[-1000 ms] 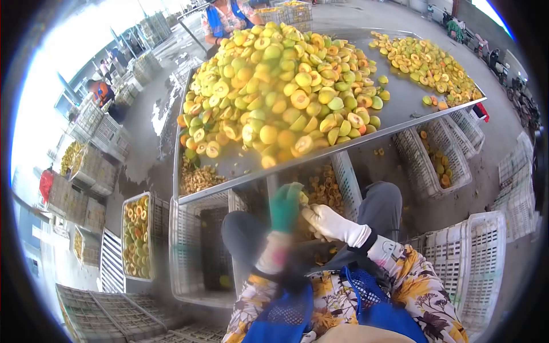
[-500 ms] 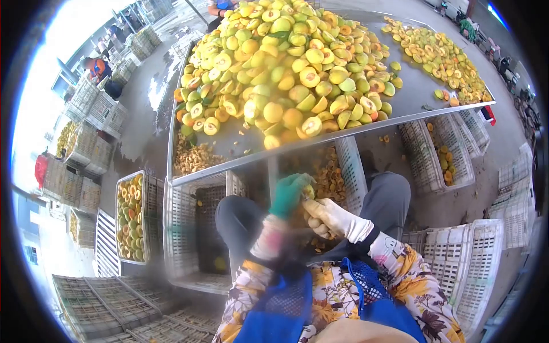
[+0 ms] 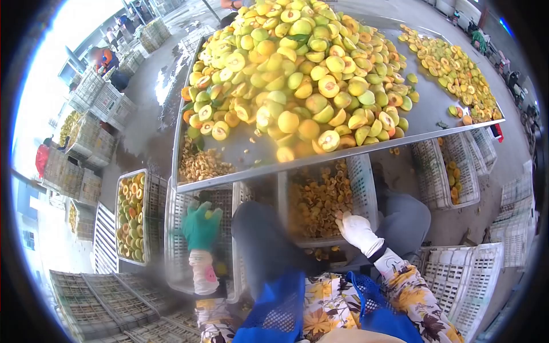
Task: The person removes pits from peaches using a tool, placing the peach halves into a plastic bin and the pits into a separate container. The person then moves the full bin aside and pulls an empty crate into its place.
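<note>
My left hand (image 3: 201,224), in a green glove with a pale cuff, is over a white plastic crate (image 3: 173,228) beside my left knee. Its fingers are spread, and I see no fruit in them. My right hand (image 3: 360,233), in a white glove, hangs at the near edge of another crate (image 3: 364,177) between my knees. That crate contains brownish-orange fruit scraps (image 3: 320,200). The right fingers are curled together; whatever they may hold is hidden. Ahead, a large heap of halved yellow-green stone fruit (image 3: 309,80) lies on a metal table (image 3: 274,169).
Fruit pits (image 3: 206,164) are piled at the table's near left corner, and more halves (image 3: 452,66) lie at its right. A crate of halved fruit (image 3: 131,217) stands to my left. Stacked crates (image 3: 466,274) are at my right. A person in orange (image 3: 104,59) is far left.
My hands were together around a piece of fruit and have parted. The left moved left and opened over the left crate; the right moved slightly right. The view has shifted a little.
</note>
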Demonstrator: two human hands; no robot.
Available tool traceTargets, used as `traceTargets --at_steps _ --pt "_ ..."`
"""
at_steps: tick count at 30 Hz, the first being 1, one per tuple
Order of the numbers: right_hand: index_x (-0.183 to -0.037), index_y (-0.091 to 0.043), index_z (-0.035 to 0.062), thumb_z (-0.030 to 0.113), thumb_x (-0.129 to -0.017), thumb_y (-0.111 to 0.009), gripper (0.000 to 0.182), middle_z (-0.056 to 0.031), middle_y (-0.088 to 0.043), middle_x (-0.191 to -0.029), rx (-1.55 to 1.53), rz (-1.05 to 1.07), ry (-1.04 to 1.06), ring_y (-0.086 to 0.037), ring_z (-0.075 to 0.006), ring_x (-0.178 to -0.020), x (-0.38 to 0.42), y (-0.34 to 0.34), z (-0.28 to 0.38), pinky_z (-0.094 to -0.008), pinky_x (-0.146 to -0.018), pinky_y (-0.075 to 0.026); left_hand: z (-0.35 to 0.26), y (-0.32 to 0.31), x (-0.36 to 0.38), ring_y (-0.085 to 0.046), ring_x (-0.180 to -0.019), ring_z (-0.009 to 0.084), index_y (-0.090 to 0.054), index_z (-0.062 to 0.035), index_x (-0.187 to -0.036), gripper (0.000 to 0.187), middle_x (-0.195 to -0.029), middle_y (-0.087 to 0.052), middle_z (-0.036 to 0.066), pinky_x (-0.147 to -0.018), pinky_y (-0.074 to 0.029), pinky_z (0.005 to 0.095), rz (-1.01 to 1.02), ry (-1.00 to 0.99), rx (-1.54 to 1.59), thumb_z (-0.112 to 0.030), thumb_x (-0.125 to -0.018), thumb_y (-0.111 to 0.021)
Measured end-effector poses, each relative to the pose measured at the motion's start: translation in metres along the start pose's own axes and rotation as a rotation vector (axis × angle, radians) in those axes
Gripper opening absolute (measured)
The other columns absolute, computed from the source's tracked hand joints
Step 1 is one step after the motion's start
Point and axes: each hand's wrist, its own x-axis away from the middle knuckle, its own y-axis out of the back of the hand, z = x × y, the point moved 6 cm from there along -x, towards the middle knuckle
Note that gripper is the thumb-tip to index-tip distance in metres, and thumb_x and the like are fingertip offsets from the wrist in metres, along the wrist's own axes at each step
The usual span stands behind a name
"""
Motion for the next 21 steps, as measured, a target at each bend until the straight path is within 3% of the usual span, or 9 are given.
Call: traceTargets --at_steps 1,3,5,7,10,13,17,18,21 --pt "-0.092 -0.060 0.0054 0.029 -0.090 -0.049 0.026 -0.0155 -0.064 -0.073 0.002 -0.002 0.035 -0.064 -0.0330 -0.069 -0.001 -0.012 0.001 -0.0440 -0.060 -0.051 -0.010 0.005 -0.006 -0.058 -0.101 0.0283 -0.067 -0.0115 -0.110 0.041 -0.101 -0.065 0.010 -0.084 -0.044 0.0457 -0.058 -0.107 -0.042 -0.033 -0.075 -0.068" --pt "-0.088 -0.056 0.0024 0.035 -0.091 -0.050 0.033 -0.0171 -0.062 -0.061 0.017 -0.021 0.101 -0.063 -0.0339 -0.055 -0.006 -0.027 0.002 -0.0453 -0.051 -0.050 -0.083 -0.002 -0.030 -0.059 -0.096 0.0295 -0.067 -0.0075 -0.108 0.036 -0.109 -0.062 0.014 -0.084 -0.047 0.0398 -0.117 -0.295 0.046 -0.030 -0.080 -0.064" --pt "-0.088 -0.056 0.0022 0.033 -0.091 -0.053 0.031 -0.0197 -0.062 -0.063 -0.093 -0.017 0.034 -0.063 -0.0364 -0.058 -0.009 -0.019 0.014 -0.0471 -0.053 -0.050 -0.143 -0.039 -0.068 -0.059 -0.096 0.0334 -0.067 -0.0087 -0.102 0.039 -0.104 -0.064 0.015 -0.080 -0.048 0.0416 -0.024 -0.418 0.026 -0.037 -0.075 -0.067" --pt "-0.088 -0.056 0.0020 0.034 -0.091 -0.052 0.032 -0.0207 -0.062 -0.064 -0.187 -0.033 0.014 -0.063 -0.0377 -0.060 -0.010 -0.010 0.022 -0.0486 -0.055 -0.050 -0.171 -0.095 -0.105 -0.060 -0.091 0.0365 -0.066 -0.0101 -0.097 0.044 -0.097 -0.065 0.016 -0.077 -0.049 0.0420 0.352 -0.197 -0.010 -0.043 -0.069 -0.071" --pt "-0.088 -0.056 0.0020 0.036 -0.093 -0.048 0.035 -0.0200 -0.061 -0.061 -0.318 -0.068 -0.036 -0.062 -0.0363 -0.057 -0.004 0.013 0.017 -0.0463 -0.054 -0.050 -0.164 -0.160 -0.117 -0.062 -0.082 0.0353 -0.065 -0.0100 -0.098 0.052 -0.091 -0.066 0.015 -0.070 -0.049 0.0414 0.305 -0.110 0.130 -0.048 -0.064 -0.073" --pt "-0.083 -0.053 0.0022 0.034 -0.093 -0.050 0.034 -0.0187 -0.059 -0.058 -0.318 -0.240 -0.018 -0.061 -0.0363 -0.055 0.002 0.017 0.011 -0.0451 -0.051 -0.049 -0.171 -0.125 -0.105 -0.063 -0.075 0.0317 -0.062 -0.0080 -0.103 0.051 -0.091 -0.066 0.017 -0.068 -0.049 0.0399 0.116 -0.127 0.005 -0.045 -0.069 -0.071" --pt "-0.080 -0.050 0.0020 0.028 -0.092 -0.055 0.029 -0.0215 -0.057 -0.060 -0.351 -0.314 -0.011 -0.060 -0.0401 -0.059 0.003 0.038 0.024 -0.0472 -0.053 -0.047 -0.126 -0.119 -0.079 -0.064 -0.074 0.0236 -0.063 -0.0062 -0.101 0.031 -0.088 -0.065 0.012 -0.063 -0.051 0.0356 0.236 0.220 1.560 -0.034 -0.088 -0.060" --pt "-0.080 -0.050 0.0019 0.028 -0.092 -0.055 0.029 -0.0221 -0.057 -0.061 -0.382 -0.350 -0.003 -0.060 -0.0402 -0.060 0.002 0.041 0.027 -0.0472 -0.053 -0.047 -0.131 -0.114 -0.056 -0.063 -0.079 0.0239 -0.061 -0.0040 -0.105 0.035 -0.094 -0.064 0.010 -0.070 -0.052 0.0332 0.563 0.357 1.930 -0.036 -0.093 -0.054" --pt "-0.088 -0.052 0.0007 0.021 -0.091 -0.056 0.021 -0.0231 -0.056 -0.062 -0.704 -0.333 0.103 -0.059 -0.0405 -0.060 0.003 0.074 0.060 -0.0460 -0.051 -0.045 -0.162 -0.073 -0.008 -0.061 -0.085 0.0235 -0.058 -0.0019 -0.110 0.042 -0.099 -0.063 0.012 -0.079 -0.051 0.0322 0.433 0.396 2.028 -0.040 -0.096 -0.048"
